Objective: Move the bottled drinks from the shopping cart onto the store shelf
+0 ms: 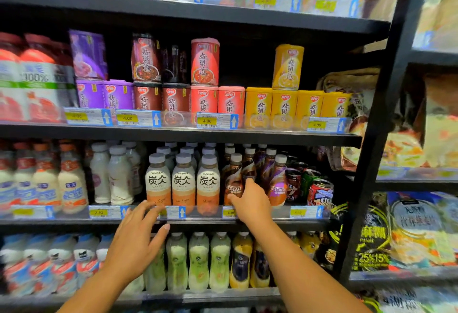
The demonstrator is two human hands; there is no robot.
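Two bare hands reach up to the middle store shelf (173, 222) of bottled coffee.

Right hand (250, 205) has its fingers on the brown Nescafe bottle (233, 184), just right of the three Tanbing latte bottles (183, 184); whether that grip is clamped, I cannot tell. Left hand (135, 241) hovers below those lattes, fingers spread apart, holding nothing, at the price rail (106, 212).

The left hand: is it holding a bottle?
No. The left hand is open with fingers spread at the shelf edge below the latte bottles, and nothing is in it.
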